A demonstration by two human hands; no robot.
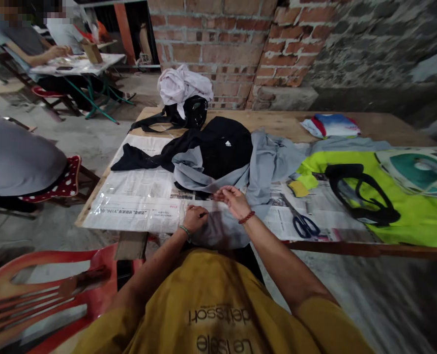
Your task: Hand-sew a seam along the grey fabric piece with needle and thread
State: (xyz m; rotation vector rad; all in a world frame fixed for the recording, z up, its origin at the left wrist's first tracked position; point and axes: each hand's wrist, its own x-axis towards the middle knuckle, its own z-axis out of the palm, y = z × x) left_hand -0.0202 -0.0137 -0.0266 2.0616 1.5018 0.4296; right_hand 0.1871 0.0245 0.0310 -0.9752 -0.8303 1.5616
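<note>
My left hand (195, 219) is closed at the table's front edge, its fingers on the left border of a grey cloth (223, 228) that hangs over the edge towards my lap. Just to the right and slightly higher, my right hand (233, 200) is lifted over that cloth with thumb and fingers pinched together. Whatever sits in this pinch is too small to make out. Beyond both hands lies a crumpled black and grey garment (225, 147) with a white logo. Dark-handled scissors (301, 221) rest on newspaper (140, 209) to the right of my right hand.
A bright yellow-green garment (421, 211), a black strap-like item (365, 196) and a green-and-white iron (421, 169) occupy the right side. A black bag (192, 110) under pale cloth (183, 86) stands at the back. A red chair (103, 275) is at lower left; people sit further left.
</note>
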